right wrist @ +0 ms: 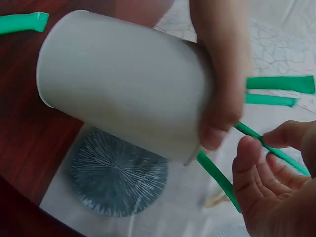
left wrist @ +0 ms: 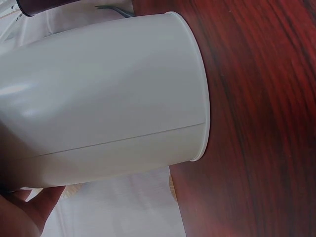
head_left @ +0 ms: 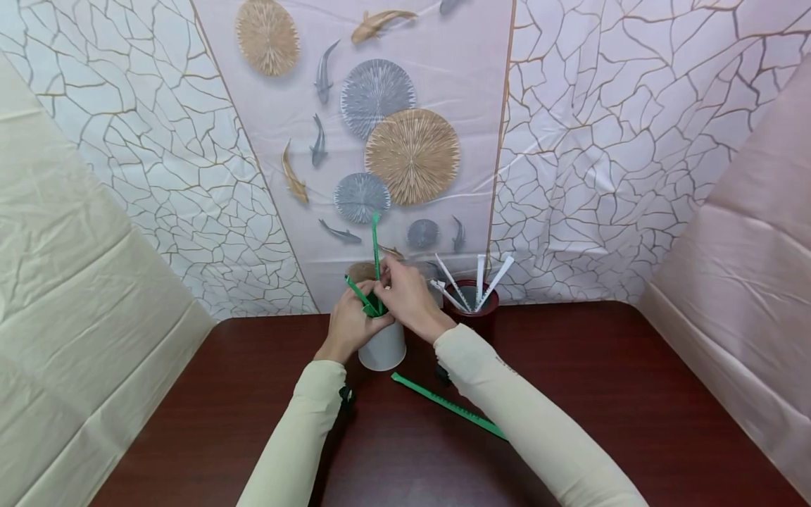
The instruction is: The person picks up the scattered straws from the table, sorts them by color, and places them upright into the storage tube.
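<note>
A white cylindrical can (head_left: 382,350) stands on the table, and my left hand (head_left: 350,324) grips it near its rim. In the left wrist view the can (left wrist: 113,94) fills much of the picture, with part of the left hand (left wrist: 29,212) at the lower corner. My right hand (head_left: 412,297) is over the can's mouth. Between thumb and fingertips it pinches a thin green wrapped straw (right wrist: 251,133), seen in the right wrist view. Several other green wrapped straws (head_left: 355,285) stick out of the can. The can's inside is hidden.
One green wrapped straw (head_left: 450,405) lies on the dark red tabletop (head_left: 393,451) in front of the can. To the right stands a dark red cup (head_left: 476,322) holding several white wrapped straws (head_left: 480,278). A patterned cloth (head_left: 570,176) hangs behind the table.
</note>
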Available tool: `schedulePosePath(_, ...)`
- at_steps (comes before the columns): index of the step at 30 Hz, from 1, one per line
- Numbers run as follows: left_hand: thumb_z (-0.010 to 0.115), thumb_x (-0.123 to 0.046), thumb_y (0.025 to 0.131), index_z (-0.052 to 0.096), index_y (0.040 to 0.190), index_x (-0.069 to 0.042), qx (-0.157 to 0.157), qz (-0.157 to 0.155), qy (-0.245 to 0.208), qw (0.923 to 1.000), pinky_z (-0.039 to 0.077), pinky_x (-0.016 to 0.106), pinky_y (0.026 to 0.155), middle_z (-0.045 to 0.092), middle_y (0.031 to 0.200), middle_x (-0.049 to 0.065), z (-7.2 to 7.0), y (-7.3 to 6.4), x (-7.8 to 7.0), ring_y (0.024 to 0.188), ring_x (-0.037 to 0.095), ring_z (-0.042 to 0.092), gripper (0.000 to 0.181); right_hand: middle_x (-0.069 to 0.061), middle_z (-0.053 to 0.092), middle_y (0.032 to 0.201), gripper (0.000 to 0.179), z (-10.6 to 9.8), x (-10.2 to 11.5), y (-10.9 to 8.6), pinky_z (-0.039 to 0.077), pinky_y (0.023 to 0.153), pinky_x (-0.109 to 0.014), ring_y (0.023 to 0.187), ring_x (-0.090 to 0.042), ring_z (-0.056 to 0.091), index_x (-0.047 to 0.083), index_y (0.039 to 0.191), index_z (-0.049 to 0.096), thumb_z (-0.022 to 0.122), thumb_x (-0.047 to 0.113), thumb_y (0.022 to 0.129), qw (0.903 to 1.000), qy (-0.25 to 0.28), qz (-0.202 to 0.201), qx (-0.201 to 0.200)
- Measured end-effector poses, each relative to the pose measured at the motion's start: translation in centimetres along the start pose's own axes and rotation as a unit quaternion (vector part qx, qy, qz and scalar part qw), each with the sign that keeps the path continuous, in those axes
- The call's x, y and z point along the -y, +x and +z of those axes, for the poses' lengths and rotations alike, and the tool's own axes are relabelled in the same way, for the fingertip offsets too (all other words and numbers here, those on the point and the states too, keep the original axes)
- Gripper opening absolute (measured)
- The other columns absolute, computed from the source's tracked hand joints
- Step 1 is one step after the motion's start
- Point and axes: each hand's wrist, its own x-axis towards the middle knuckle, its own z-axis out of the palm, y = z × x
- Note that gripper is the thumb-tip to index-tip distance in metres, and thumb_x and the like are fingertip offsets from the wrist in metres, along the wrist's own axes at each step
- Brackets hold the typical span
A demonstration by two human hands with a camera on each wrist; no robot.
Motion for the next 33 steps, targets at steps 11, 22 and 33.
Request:
schedulePosePath(11,0.079,-0.052,0.087,0.067,0.141,-0.01,0.006,-0.01,0.002,0.9999,0.055,0.06,0.094,0.064,0.144,0.014,-0.1,-0.1,-0.2,0.129,0.037,0.059,0.069,-0.009,0.071,0.091,0.008,1.0,0.2,-0.3,0.059,0.066,-0.039,0.083,-0.029,0.074,0.009,0.1,0.06,0.062,0.013,0.106,0.998,-0.037,0.043,0.028)
schedulePosePath(22,0.076,-0.051,0.089,0.066,0.141,-0.009,0.005,-0.007,-0.007,0.9999,0.054,0.06,0.096,0.063,0.142,0.015,-0.2,-0.1,-0.2,0.126,0.036,0.061,0.068,-0.005,0.074,0.092,0.012,-1.7,0.7,-1.0,0.053,0.057,-0.028,0.065,-0.013,0.065,0.007,0.108,0.072,0.064,0.016,0.107,0.9982,-0.046,-0.001,0.037)
schedulePosePath(33,0.078,-0.055,0.087,0.065,0.143,-0.008,0.011,-0.006,0.001,0.9999,0.053,0.06,0.098,0.062,0.145,0.015,-0.2,0.0,-0.3,0.132,0.038,0.058,0.074,-0.017,0.067,0.135,0.039,-0.4,-0.3,-0.5,0.045,0.059,-0.031,0.069,-0.02,0.061,0.004,0.148,0.06,0.054,0.014,0.11,0.9918,-0.058,0.026,0.111)
